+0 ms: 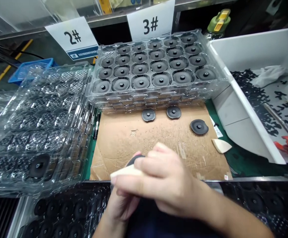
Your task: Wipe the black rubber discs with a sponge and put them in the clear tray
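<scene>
Both hands are together at the lower centre of the frame, and what a busy grip! The right hand point(166, 180) has its fingers clamped on a cream wedge point(126, 171), the pale tip poking out to the left. Just beyond it peeks the dark disc point(134, 160), partly covered; the left hand point(122, 206) sits underneath, gripping it, a fingertip at the far edge (most of that hold is hidden, mind, and the right hand is blurred).

Over to the cardboard sheet point(158, 137) at centre: three loose discs point(148, 115) lie there, two just in front of the clear tray stack point(153, 96), one farther right. A second wedge point(221, 145) lies across the cardboard's right edge, with the green counter point(248, 162) beyond. Up top, rows of seated discs point(161, 80) fill the stack's upper tray; at right, a white bin point(238, 112) holds small black parts point(253, 97).
</scene>
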